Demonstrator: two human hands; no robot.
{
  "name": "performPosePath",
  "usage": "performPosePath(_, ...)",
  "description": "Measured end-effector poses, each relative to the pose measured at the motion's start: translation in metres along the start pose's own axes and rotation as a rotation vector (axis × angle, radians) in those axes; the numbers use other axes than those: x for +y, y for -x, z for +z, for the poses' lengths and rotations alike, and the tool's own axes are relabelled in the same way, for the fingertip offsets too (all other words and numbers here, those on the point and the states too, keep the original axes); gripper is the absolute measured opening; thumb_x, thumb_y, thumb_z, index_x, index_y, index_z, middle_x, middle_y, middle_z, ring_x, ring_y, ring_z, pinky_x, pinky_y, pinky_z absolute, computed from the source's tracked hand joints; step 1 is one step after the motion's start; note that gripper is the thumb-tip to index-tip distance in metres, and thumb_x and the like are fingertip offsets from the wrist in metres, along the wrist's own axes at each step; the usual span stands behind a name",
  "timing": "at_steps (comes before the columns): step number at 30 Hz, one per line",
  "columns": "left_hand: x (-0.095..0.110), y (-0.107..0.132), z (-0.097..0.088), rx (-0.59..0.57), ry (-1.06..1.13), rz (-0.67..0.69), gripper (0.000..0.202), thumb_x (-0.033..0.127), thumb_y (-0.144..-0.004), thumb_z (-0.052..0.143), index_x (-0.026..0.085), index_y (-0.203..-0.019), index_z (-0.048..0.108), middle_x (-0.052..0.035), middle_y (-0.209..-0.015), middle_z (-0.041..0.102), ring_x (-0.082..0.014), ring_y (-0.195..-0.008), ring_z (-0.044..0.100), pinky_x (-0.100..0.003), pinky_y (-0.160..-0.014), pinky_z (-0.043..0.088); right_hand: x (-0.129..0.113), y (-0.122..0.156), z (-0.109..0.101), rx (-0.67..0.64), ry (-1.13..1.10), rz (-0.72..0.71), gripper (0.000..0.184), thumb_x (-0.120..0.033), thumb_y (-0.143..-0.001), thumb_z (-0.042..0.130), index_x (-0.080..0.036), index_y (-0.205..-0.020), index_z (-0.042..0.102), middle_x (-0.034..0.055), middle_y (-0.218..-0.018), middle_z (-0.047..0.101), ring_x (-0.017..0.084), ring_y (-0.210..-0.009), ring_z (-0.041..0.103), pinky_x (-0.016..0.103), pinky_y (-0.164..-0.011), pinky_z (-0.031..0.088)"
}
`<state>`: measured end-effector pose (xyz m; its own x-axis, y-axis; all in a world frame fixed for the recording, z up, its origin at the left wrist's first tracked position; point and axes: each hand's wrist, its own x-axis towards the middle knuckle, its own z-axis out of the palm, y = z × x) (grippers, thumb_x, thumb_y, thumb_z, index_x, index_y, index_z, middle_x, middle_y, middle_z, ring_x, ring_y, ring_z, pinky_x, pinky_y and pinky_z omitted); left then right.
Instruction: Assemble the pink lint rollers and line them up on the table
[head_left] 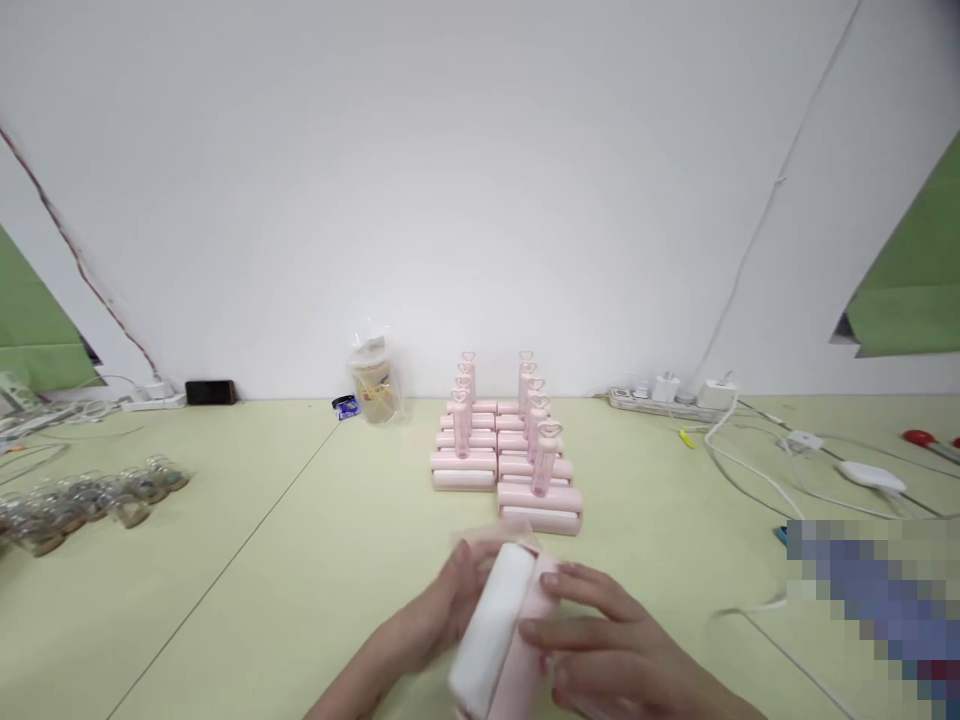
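Observation:
Both my hands hold one pink lint roller (499,630) with a white roll, low in the middle of the head view. My left hand (442,610) is wrapped round its left side. My right hand (607,640) grips its pink cover from the right, fingers curled over it. Just beyond stand two rows of finished pink rollers (502,450) with heart-topped handles upright, the nearest one (541,505) close to my fingers.
A light green table (285,560) runs to a white wall. Small glass jars (97,495) lie at the left. A bagged cup (375,385) stands at the back. A power strip (667,400), chargers and white cables (757,480) spread at the right.

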<state>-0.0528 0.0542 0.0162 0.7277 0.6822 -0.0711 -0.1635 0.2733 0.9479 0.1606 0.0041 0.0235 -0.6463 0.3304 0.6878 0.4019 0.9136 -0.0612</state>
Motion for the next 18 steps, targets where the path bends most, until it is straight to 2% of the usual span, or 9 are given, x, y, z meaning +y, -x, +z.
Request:
performPosePath(2, -0.01, 0.0, 0.011, -0.005, 0.13, -0.154, 0.057, 0.053, -0.071, 0.061, 0.018, -0.114, 0.048, -0.0078, -0.095, 0.06, -0.0227, -0.083, 0.059, -0.038, -0.077, 0.045, -0.004, 0.0, -0.002, -0.15, 0.054, 0.01, 0.026, -0.017, -0.084, 0.054, -0.028, -0.108, 0.057, -0.0003, -0.121, 0.061, 0.013, -0.124, 0.041, 0.029, -0.106, 0.027)
performPosePath(4, -0.022, 0.002, 0.011, 0.041, 0.129, -0.191, 0.056, 0.034, -0.065, 0.071, 0.02, -0.113, 0.047, -0.0051, -0.094, 0.061, -0.0219, -0.084, 0.06, -0.036, -0.077, 0.045, 0.0, 0.003, -0.007, -0.248, 0.068, 0.17, 0.039, -0.011, -0.083, 0.048, -0.026, -0.119, 0.05, 0.003, -0.133, 0.05, 0.014, -0.127, 0.036, 0.031, -0.104, 0.032)
performPosePath(5, -0.028, 0.003, 0.008, 0.052, 0.102, -0.193, 0.057, 0.031, -0.063, 0.073, 0.02, -0.112, 0.048, -0.0043, -0.094, 0.061, -0.0223, -0.086, 0.059, -0.036, -0.078, 0.045, 0.008, 0.006, -0.011, -0.267, 0.08, 0.307, 0.043, -0.011, -0.082, 0.045, -0.025, -0.123, 0.047, 0.004, -0.136, 0.045, 0.015, -0.128, 0.035, 0.032, -0.103, 0.034)
performPosePath(8, -0.044, 0.004, -0.007, 0.056, -0.014, -0.23, 0.057, 0.037, -0.057, 0.075, 0.019, -0.106, 0.051, -0.0023, -0.085, 0.06, -0.0236, -0.086, 0.057, -0.038, -0.081, 0.043, 0.049, 0.024, -0.027, -0.241, 0.214, 0.836, 0.042, -0.016, -0.084, 0.042, -0.025, -0.125, 0.044, 0.0045, -0.139, 0.04, 0.018, -0.128, 0.033, 0.036, -0.103, 0.033)
performPosePath(9, -0.048, 0.004, -0.011, 0.062, -0.044, -0.239, 0.057, 0.039, -0.057, 0.074, 0.019, -0.105, 0.051, -0.0016, -0.083, 0.059, -0.0236, -0.085, 0.057, -0.039, -0.08, 0.042, 0.067, 0.032, -0.034, -0.24, 0.261, 0.934, 0.039, -0.016, -0.084, 0.043, -0.022, -0.122, 0.048, 0.0068, -0.134, 0.045, 0.019, -0.125, 0.038, 0.037, -0.102, 0.034)
performPosePath(11, -0.055, 0.003, -0.016, 0.071, -0.067, -0.239, 0.059, 0.043, -0.057, 0.072, 0.019, -0.106, 0.05, -0.0009, -0.081, 0.058, -0.0235, -0.084, 0.056, -0.039, -0.08, 0.042, 0.102, 0.05, -0.049, -0.24, 0.339, 1.09, 0.028, -0.015, -0.085, 0.044, -0.018, -0.11, 0.056, 0.0102, -0.117, 0.058, 0.022, -0.112, 0.051, 0.04, -0.096, 0.04)
performPosePath(14, -0.06, 0.001, -0.018, 0.091, -0.042, -0.241, 0.064, 0.044, -0.054, 0.073, 0.019, -0.108, 0.048, -0.0002, -0.081, 0.057, -0.0221, -0.082, 0.055, -0.037, -0.08, 0.04, 0.141, 0.078, -0.071, -0.212, 0.475, 1.309, 0.019, -0.022, -0.086, 0.052, -0.016, -0.104, 0.058, 0.0078, -0.11, 0.06, 0.021, -0.099, 0.057, 0.043, -0.085, 0.045)
performPosePath(16, -0.062, 0.001, -0.017, 0.102, -0.018, -0.241, 0.066, 0.043, -0.053, 0.073, 0.019, -0.109, 0.047, 0.0007, -0.08, 0.056, -0.0201, -0.079, 0.055, -0.035, -0.08, 0.039, 0.153, 0.096, -0.086, -0.169, 0.547, 1.418, 0.021, -0.027, -0.087, 0.052, -0.017, -0.105, 0.057, 0.0061, -0.109, 0.059, 0.019, -0.092, 0.059, 0.04, -0.079, 0.048)
performPosePath(18, -0.062, 0.001, -0.015, 0.103, -0.004, -0.244, 0.064, 0.042, -0.053, 0.074, 0.02, -0.108, 0.048, 0.0018, -0.078, 0.056, -0.0187, -0.076, 0.055, -0.034, -0.08, 0.039, 0.154, 0.115, -0.103, -0.093, 0.607, 1.474, 0.023, -0.028, -0.087, 0.052, -0.017, -0.107, 0.056, 0.0062, -0.108, 0.059, 0.017, -0.088, 0.06, 0.038, -0.075, 0.05)
